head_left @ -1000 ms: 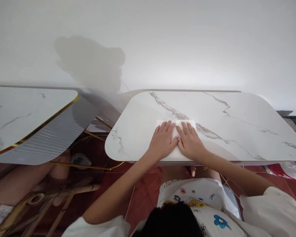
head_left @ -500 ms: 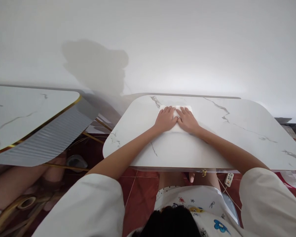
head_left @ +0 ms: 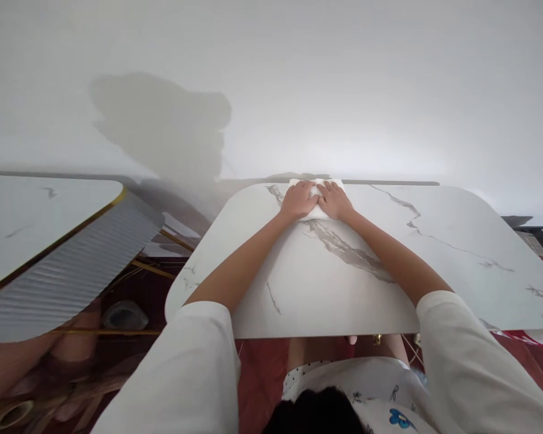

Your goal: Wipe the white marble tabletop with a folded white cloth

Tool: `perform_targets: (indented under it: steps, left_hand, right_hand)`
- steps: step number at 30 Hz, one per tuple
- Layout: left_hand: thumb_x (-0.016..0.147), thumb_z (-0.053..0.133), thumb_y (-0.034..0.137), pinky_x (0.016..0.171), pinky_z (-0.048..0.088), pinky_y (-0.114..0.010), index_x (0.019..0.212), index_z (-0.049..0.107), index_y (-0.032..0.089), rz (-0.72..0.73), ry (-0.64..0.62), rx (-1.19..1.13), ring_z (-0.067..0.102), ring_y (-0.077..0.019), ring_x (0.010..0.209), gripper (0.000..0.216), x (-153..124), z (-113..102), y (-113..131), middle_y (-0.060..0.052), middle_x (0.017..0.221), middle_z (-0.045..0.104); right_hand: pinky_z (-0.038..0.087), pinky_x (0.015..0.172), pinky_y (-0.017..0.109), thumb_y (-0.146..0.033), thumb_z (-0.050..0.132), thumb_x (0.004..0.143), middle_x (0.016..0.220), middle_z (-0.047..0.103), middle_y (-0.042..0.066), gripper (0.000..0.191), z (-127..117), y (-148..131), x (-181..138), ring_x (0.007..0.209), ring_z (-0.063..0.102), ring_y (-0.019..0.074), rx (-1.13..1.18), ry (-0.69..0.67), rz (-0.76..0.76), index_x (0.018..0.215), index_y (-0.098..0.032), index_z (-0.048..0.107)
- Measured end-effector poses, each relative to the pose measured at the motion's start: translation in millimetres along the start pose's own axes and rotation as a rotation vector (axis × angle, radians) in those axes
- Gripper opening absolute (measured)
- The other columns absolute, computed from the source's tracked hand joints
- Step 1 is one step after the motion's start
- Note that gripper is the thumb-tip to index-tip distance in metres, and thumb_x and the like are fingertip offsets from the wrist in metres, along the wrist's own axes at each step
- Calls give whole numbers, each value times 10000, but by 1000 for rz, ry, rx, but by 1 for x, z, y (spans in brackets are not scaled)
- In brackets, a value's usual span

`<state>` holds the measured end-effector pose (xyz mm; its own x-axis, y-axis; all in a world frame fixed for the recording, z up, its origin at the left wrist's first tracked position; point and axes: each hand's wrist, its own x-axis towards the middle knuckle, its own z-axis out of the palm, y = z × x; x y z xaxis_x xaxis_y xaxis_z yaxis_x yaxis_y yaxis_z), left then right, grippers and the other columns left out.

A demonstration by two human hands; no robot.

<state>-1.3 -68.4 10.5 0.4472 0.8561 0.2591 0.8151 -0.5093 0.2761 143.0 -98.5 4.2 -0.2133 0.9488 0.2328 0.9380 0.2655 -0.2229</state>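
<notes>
My left hand (head_left: pixel 298 199) and my right hand (head_left: pixel 335 199) lie flat, side by side, on a folded white sheet (head_left: pixel 317 214); whether it is cloth or paper towel I cannot tell. The thumbs nearly meet in the middle and the fingers point to the wall. Both hands press the sheet on the white marble-patterned tabletop (head_left: pixel 276 271), at its far edge. Grey veins run across the top, a broad one just below the hands. The underside of the sheet is hidden.
A white wall (head_left: pixel 344 90) rises behind the tabletop, with a shadow on it. At left stands a second marbled table (head_left: pixel 49 223) with gold trim and a ribbed side. Beneath it show another person's bare legs (head_left: pixel 76 337) and a roll of tape (head_left: pixel 11 416).
Both hands have slid the white sheet away from me to the tabletop's far edge. The broad grey vein it covered now shows. My view has shifted slightly.
</notes>
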Motion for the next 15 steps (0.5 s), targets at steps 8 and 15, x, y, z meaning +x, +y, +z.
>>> perform_targets:
  steps: [8,15]
  left_hand:
    - [913,377,246,1103,357,-433,1333,506,131,18,-18,71,467,-282,1326,454,20,0,-7,-149,1398,559]
    - [919,360,257,1102,344,-435,1325,506,146,5,-6,92,462,-285,1324,446,20,3,-6,-154,1392,560]
  right_hand:
    - [295,1135,476,-225,317,956,1518,430,172,531,3,6,23,1386,365,337,-17,-1,16,1456,-90,436]
    - [293,1143,461,-230,308,955,1522,427,166,539,6,10,24,1399,359,334,-30,2,-7,1459,-83,429]
